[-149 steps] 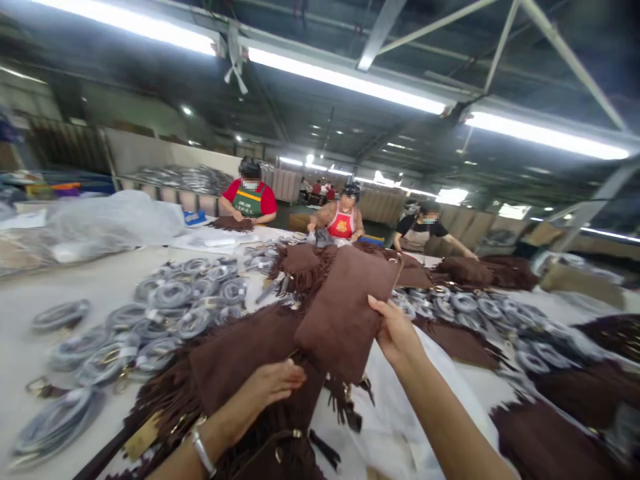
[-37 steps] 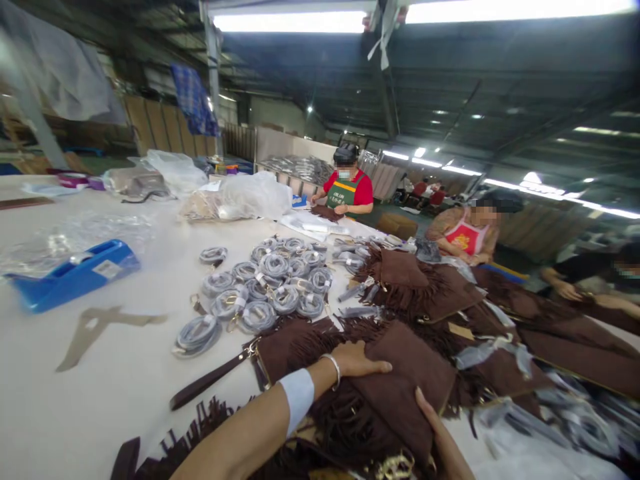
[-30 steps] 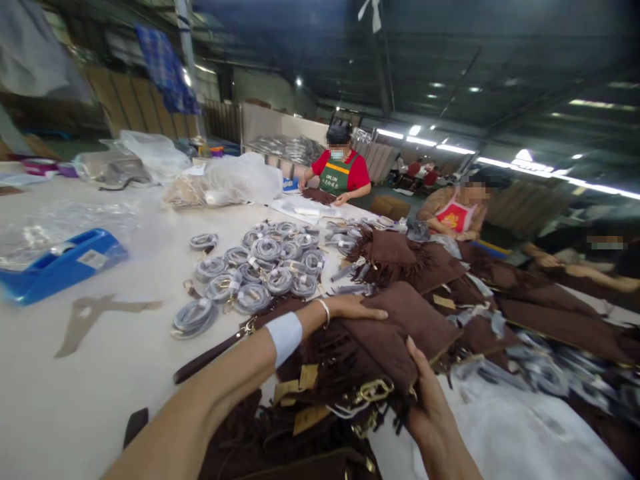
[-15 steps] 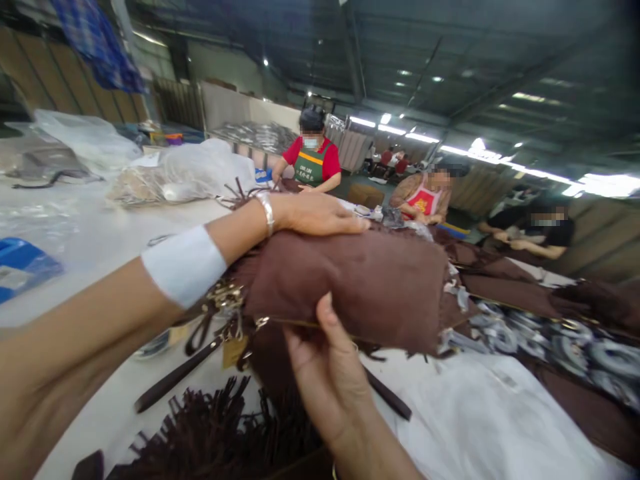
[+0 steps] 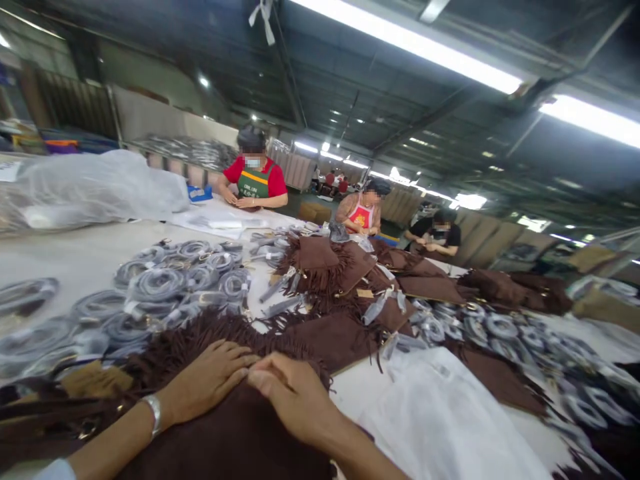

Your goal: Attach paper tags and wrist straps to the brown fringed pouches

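Both my hands rest flat on a brown suede fringed bag (image 5: pixel 235 433) lying on the table in front of me. My left hand (image 5: pixel 207 379), with a silver bracelet at the wrist, lies palm down with fingers stretched out. My right hand (image 5: pixel 293 397) presses on the bag beside it, fingers slightly bent, its fingertips meeting those of the left. The bag's fringe (image 5: pixel 210 330) fans out just beyond my fingers. Neither hand holds anything.
Coiled grey wrapped straps (image 5: pixel 165 287) lie in a heap at the left. More brown fringed bags (image 5: pixel 325 263) are piled across the middle and right. White fabric (image 5: pixel 440 420) lies at the right. Clear plastic bags (image 5: pixel 90 190) sit far left. Three people (image 5: pixel 255 180) work across the table.
Half a second ago I held the brown bag up between both hands; now it lies flat on the table with both hands pressing on top. My view has swung right.
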The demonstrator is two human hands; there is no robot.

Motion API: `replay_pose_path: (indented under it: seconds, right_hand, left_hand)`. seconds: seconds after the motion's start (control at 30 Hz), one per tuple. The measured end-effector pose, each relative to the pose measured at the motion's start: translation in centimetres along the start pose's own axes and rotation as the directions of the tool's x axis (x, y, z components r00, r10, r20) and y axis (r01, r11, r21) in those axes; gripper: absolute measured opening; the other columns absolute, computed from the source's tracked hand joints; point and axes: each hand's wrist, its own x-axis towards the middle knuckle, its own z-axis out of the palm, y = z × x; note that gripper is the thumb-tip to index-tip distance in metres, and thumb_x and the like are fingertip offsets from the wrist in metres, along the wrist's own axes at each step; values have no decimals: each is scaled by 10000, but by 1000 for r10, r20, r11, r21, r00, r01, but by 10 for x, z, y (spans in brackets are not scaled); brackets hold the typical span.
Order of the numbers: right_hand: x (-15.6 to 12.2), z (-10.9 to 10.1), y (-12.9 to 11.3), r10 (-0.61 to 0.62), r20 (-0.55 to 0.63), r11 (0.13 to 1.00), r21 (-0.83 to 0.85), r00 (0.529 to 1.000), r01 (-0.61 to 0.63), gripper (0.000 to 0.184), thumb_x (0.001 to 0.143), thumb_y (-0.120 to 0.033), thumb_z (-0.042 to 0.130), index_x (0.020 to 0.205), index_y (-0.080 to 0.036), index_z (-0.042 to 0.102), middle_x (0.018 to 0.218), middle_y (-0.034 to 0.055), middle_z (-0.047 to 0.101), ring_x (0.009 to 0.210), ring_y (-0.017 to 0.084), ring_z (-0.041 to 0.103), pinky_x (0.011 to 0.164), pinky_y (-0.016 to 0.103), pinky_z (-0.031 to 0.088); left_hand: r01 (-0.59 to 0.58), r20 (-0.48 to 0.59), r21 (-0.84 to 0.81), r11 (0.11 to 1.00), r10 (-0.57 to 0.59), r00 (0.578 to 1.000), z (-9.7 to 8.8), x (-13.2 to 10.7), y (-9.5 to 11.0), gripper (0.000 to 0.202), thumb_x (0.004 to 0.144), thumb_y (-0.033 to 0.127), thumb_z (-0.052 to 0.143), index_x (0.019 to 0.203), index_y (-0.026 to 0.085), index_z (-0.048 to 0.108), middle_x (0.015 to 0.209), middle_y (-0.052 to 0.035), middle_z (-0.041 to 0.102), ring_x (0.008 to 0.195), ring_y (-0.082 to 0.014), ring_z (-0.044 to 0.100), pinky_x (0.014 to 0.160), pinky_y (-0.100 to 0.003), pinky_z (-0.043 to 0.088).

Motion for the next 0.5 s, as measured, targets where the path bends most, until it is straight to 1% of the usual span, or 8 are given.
replay_pose_path:
  seconds: [0.03, 0.1, 0.17, 0.23, 0.33, 0.4, 0.47, 0.5]
  right_hand:
    - [10, -7, 6, -51, -111, 971, -237, 992, 24, 478, 873, -572, 477, 1104, -187, 640, 1135, 108, 677, 1046, 251, 611, 939, 417, 432]
    - [25, -14, 26, -94, -178, 815, -578, 980, -27, 527, 888, -575, 434, 1133, -154, 632, 1129, 165, 671, 1075, 319, 595, 939, 497, 408]
    - [31, -12, 46, -72, -179, 699, -711, 981, -78, 587, 914, -587, 326, 1092, -132, 653, 1039, 188, 696, 993, 347, 630, 860, 515, 443]
    - [28, -7, 60, -62, -175, 669, -738, 983, -90, 626, 921, -599, 261, 1036, -141, 672, 974, 174, 712, 922, 336, 653, 802, 481, 469]
    - [17, -11, 75, -107, -178, 733, -679, 978, -43, 551, 912, -590, 320, 1017, -190, 683, 974, 125, 721, 910, 300, 658, 808, 426, 465]
    - [11, -29, 87, -114, -292, 867, -496, 950, -48, 436, 885, -560, 428, 1005, -228, 684, 988, 78, 721, 936, 269, 650, 855, 388, 447]
    - [4, -59, 105, 9, -568, 982, -150, 823, -114, 365, 812, -539, 556, 976, -235, 675, 997, 60, 711, 990, 262, 630, 929, 369, 413]
    - [-1, -76, 115, 130, -700, 990, 54, 702, -129, 367, 764, -533, 612, 962, -229, 667, 997, 66, 704, 1021, 270, 616, 965, 367, 392]
  left_hand:
    - [11, -12, 8, 1000, -11, 1000, 1, 2, -1, 398, 969, 384, 328, 1339, 364, 473, 1334, 2, 564, 1230, -208, 469, 1095, -403, 267]
    - [59, -44, 37, 998, -57, 997, 8, 4, -3, 419, 958, 419, 343, 1350, 341, 467, 1347, -15, 557, 1237, -225, 476, 1086, -410, 300]
    - [103, -61, 62, 993, -100, 993, 17, 6, -4, 428, 947, 446, 354, 1328, 319, 503, 1323, -29, 578, 1216, -239, 505, 1065, -413, 344]
    - [116, -60, 74, 991, -111, 992, 27, 6, -1, 422, 944, 454, 355, 1306, 325, 528, 1289, -26, 604, 1195, -239, 526, 1050, -413, 368]
    - [111, -67, 80, 991, -106, 992, 40, 3, 5, 410, 940, 450, 355, 1297, 355, 534, 1283, -16, 610, 1195, -244, 529, 1049, -416, 376]
    - [94, -80, 94, 991, -87, 993, 45, 1, 6, 405, 930, 437, 360, 1283, 368, 548, 1292, -11, 606, 1199, -256, 529, 1042, -419, 387]
    - [52, -89, 107, 993, -42, 995, 48, 0, 3, 398, 910, 427, 384, 1265, 390, 561, 1312, 2, 591, 1212, -268, 522, 1038, -424, 395]
    - [30, -90, 108, 994, -20, 996, 48, 0, 1, 396, 898, 426, 401, 1259, 402, 564, 1317, 10, 586, 1213, -274, 522, 1033, -429, 402]
